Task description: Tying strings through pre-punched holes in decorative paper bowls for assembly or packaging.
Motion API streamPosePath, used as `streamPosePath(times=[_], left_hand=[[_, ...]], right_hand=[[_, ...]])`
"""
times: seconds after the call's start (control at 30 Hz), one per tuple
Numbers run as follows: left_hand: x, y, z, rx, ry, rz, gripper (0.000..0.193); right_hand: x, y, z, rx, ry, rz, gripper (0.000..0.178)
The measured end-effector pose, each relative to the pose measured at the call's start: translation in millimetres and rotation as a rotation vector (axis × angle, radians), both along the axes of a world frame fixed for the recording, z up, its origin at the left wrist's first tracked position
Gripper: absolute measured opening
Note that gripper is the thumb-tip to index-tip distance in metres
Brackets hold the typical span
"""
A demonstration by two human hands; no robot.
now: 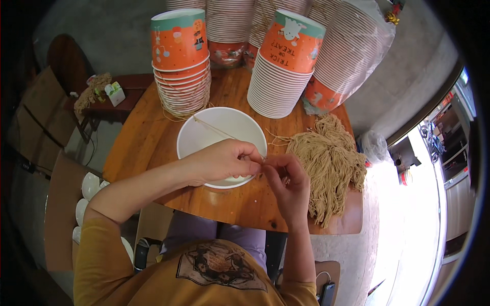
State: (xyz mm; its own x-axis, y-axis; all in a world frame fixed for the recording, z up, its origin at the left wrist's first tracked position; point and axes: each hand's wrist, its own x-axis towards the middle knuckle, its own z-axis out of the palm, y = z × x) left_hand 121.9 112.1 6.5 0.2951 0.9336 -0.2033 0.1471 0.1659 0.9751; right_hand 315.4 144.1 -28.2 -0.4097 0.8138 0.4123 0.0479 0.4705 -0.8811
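A white paper bucket point(190, 141) stands on the wooden table in front of me, its mouth facing up. A thin tan string point(212, 127) runs from the far left of its rim across the opening toward my fingers. My left hand point(222, 162) reaches over the bucket, thumb and forefinger pinched on the string near the right side of the rim. There my right hand point(289, 179) meets it, fingertips pinched together on the string too. The exact end between the fingertips is too small to make out. Right of my right hand lies a large heap of tan strings point(326, 173).
Behind the bucket stand a stack of orange and teal buckets hung with strings point(179, 46) and another bucket stack point(282, 76). Plastic-wrapped stacks point(352, 51) rise farther back. The wooden table point(138, 137) has a curved edge. A side bench point(135, 84) is at far left.
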Motion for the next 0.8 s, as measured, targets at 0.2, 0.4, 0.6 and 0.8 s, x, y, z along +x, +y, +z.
streamPosePath(times=[0.2,0.4,0.6,0.8], left_hand=[[-7,6,-7,-0.079,-0.119,-0.052,0.018],[-10,9,-12,-0.424,-0.477,-0.025,0.018],[-7,2,-8,-0.428,-0.586,0.064,0.022],[-11,0,-13,-0.340,-0.622,0.025,0.024]], right_hand=[[-9,-16,1,0.138,-0.049,-0.122,0.010],[-21,-34,-9,0.242,-0.052,-0.204,0.013],[-16,-30,-9,0.208,-0.029,-0.179,0.009],[-4,-23,-15,-0.018,0.084,-0.041,0.015]])
